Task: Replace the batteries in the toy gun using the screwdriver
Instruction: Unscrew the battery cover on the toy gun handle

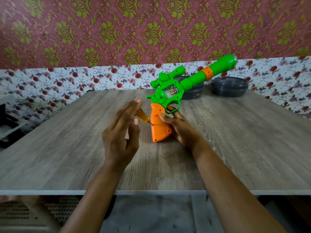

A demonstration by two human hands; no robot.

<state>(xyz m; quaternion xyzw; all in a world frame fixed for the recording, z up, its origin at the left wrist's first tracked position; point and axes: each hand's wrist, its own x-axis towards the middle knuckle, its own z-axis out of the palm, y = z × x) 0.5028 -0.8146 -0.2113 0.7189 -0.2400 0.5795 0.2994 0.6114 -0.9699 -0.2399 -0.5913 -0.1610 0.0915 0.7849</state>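
Note:
A green toy gun [170,89] with an orange grip [159,128] stands upright on the wooden table [67,148], butt down and barrel pointing up to the right. My right hand [180,128] grips the orange grip from the right side, thumb on its face and a finger by the trigger guard. My left hand [120,132] pinches a screwdriver [142,115] with an amber handle between the thumb and nearly straight fingers. The screwdriver's tip touches the left edge of the grip. Its handle is mostly hidden behind my fingers.
Two dark round lidded containers [229,85] [193,92] sit at the table's far right, behind the gun. A dark tray-like object [8,125] lies off the table's left edge. A floral wall runs right behind the table.

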